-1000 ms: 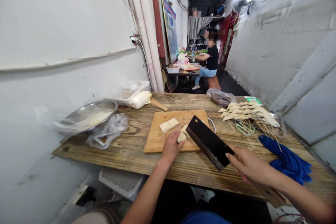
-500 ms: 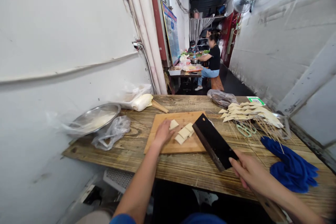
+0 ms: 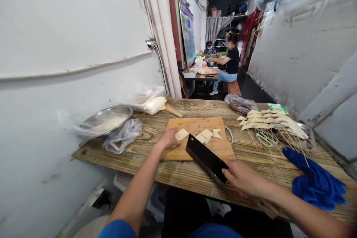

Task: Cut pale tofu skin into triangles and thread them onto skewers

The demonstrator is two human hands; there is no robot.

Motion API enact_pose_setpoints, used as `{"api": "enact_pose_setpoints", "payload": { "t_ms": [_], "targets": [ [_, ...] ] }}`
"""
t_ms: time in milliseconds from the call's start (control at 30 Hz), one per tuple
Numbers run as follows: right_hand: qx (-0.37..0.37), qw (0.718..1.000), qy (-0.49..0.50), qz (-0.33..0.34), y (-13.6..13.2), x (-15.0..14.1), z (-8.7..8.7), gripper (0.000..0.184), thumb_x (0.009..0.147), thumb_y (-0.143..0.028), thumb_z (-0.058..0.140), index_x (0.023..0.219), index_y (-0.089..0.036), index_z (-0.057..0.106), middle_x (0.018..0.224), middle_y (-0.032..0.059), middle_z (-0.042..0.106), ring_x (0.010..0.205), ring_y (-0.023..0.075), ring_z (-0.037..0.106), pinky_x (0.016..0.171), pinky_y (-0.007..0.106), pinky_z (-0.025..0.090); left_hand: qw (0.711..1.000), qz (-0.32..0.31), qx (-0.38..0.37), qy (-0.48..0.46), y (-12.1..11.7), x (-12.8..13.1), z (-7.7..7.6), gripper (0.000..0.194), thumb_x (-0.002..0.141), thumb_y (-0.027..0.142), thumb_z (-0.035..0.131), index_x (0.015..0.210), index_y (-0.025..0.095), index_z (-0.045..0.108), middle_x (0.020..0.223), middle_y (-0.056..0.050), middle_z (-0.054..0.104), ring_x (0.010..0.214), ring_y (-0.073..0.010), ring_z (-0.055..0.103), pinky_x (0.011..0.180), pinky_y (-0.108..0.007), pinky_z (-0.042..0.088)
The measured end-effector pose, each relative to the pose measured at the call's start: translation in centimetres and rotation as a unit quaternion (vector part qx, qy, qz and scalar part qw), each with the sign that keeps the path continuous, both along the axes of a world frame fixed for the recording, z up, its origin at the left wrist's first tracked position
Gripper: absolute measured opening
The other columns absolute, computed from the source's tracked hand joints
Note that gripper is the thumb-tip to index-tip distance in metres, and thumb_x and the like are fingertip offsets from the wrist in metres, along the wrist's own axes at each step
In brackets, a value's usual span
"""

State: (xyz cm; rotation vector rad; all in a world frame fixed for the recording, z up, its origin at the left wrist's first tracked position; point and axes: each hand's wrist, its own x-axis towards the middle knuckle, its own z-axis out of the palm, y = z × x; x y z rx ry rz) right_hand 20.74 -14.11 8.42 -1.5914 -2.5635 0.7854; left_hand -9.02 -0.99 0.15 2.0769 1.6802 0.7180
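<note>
My left hand (image 3: 169, 138) is at the left of the wooden cutting board (image 3: 178, 154), its fingers closed on the edge of a pale square tofu slice (image 3: 182, 134). My right hand (image 3: 240, 175) grips a black cleaver (image 3: 206, 160) by its handle. The blade slants over the near edge of the board, its far corner close to the slices. More square tofu slices (image 3: 205, 135) lie together mid-board, partly overlapping. To their right are small tofu triangles (image 3: 216, 133).
On the right lie skewered tofu triangles (image 3: 267, 119), green-handled scissors (image 3: 263, 140) and a blue cloth (image 3: 315, 182). A metal bowl (image 3: 126, 113) and a plastic bag (image 3: 122, 135) stand left. A pale vegetable (image 3: 156, 105) lies behind. Two people sit at a farther table.
The cleaver has moved left and nearer to me, uncovering the tofu triangles and the board's right side. My left hand now has the separate square at its fingertips. The view has shifted slightly.
</note>
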Motion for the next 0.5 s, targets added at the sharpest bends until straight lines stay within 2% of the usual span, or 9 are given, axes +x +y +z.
{"api": "enact_pose_setpoints", "payload": {
  "t_ms": [100, 200, 333, 500],
  "targets": [
    [-0.040, 0.999, 0.013, -0.031, 0.4, 0.2, 0.1, 0.025, 0.088, -0.024, 0.029, 0.088, -0.013, 0.052, 0.066, 0.0057, 0.062, 0.047, 0.0129, 0.058, 0.050, 0.021, 0.041, 0.999, -0.010, -0.004, 0.034, -2.5, -1.2, -0.1, 0.039, 0.058, 0.021, 0.066, 0.097, 0.017, 0.061, 0.088, -0.005, 0.067, 0.081, -0.0200, 0.061, 0.070, -0.026, 0.045],
    [-0.089, 0.994, 0.028, -0.049, 0.5, -0.1, 0.0, 0.027, 0.089, -0.026, 0.027, 0.094, -0.013, 0.050, 0.064, 0.0050, 0.062, 0.041, 0.0122, 0.056, 0.041, 0.018, 0.036, 0.999, 0.046, 0.022, 0.017, -4.1, -1.5, -0.7, 0.053, 0.061, 0.028, 0.067, 0.111, 0.017, 0.056, 0.100, -0.009, 0.065, 0.089, -0.0232, 0.061, 0.075, -0.029, 0.046],
    [-0.053, 0.998, 0.029, -0.033, 0.4, -0.7, -0.1, 0.026, 0.088, -0.025, 0.029, 0.091, -0.013, 0.052, 0.067, 0.0058, 0.063, 0.043, 0.0121, 0.057, 0.047, 0.021, 0.040, 0.993, 0.105, 0.043, -0.022, -4.6, -1.1, -1.8, 0.059, 0.064, 0.030, 0.066, 0.119, 0.014, 0.052, 0.109, -0.012, 0.063, 0.098, -0.0253, 0.059, 0.084, -0.033, 0.045],
    [-0.032, 0.999, 0.017, -0.029, 0.3, -1.0, 0.1, 0.026, 0.087, -0.023, 0.030, 0.094, -0.014, 0.054, 0.074, 0.0059, 0.065, 0.046, 0.0119, 0.057, 0.053, 0.022, 0.040, 0.992, 0.106, 0.050, -0.053, -4.2, -0.1, -2.3, 0.042, 0.065, 0.029, 0.066, 0.105, 0.016, 0.061, 0.101, -0.008, 0.066, 0.094, -0.0243, 0.060, 0.080, -0.033, 0.047]
  ]
}}
